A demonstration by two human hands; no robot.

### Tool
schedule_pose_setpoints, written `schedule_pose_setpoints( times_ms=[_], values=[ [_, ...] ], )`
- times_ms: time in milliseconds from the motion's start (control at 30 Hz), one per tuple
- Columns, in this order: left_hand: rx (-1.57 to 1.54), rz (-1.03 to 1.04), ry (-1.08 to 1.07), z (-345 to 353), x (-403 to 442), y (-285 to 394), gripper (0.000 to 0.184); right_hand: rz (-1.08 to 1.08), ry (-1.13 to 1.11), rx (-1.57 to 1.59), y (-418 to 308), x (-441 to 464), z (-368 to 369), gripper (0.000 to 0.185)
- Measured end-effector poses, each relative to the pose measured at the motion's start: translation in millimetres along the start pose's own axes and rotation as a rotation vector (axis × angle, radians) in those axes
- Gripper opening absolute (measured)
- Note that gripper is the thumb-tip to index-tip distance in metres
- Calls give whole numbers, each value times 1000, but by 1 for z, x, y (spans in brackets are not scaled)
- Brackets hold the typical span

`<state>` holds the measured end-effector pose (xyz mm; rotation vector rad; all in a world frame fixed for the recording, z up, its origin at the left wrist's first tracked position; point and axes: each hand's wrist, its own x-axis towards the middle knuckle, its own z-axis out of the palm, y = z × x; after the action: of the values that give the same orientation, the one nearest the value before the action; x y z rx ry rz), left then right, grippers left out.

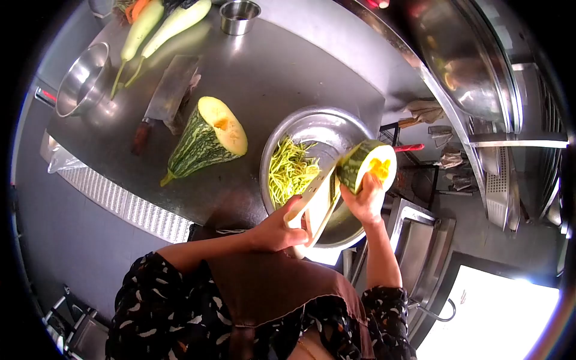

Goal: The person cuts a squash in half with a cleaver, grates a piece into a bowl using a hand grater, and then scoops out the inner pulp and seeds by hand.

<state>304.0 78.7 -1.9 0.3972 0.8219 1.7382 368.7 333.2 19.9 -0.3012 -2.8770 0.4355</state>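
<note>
The right hand's grip (367,195) was clamped on one squash chunk (359,163), the thumb pressed at the hollow of its cut face, fingers mostly hidden behind it. The right forearm rose almost straight up from the lower right of the frame, the wrist just below the chunk. The left hand's grip (281,229) was closed around the lower end of one pale grater (313,192), with a digit along its upper edge and fingertips curled over its near end. The left forearm came in from the lower left, running nearly level toward the centre. The grater stood tilted, its upper end leaning right, and the chunk rested against that end.

Both were over one large steel basin (315,122), right of centre, where a single heap of green-yellow shreds (291,174) lay at the left side. Left of the basin, on the steel surface (258,75), lay one larger squash piece (201,144), cut face to the upper right. Beyond it was one cleaver (172,90), handle toward the lower left. Near the upper left were two long pale green vegetables (176,29), one steel bowl (84,81) and one small steel cup (239,19).
</note>
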Motion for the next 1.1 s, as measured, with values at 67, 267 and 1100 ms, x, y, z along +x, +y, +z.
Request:
schedule_pose_setpoints(
  times_ms=[67,267,1100],
  values=[
    [110,-35,37,-7,3,9,70,-292,11,-83,-41,-17,-22,29],
    [104,-19,-13,-10,6,4,67,-476,114,-360,-21,-27,-10,43],
    [126,-10,-98,14,-6,18,73,-26,-66,-323,9,1,-12,33]
  ],
)
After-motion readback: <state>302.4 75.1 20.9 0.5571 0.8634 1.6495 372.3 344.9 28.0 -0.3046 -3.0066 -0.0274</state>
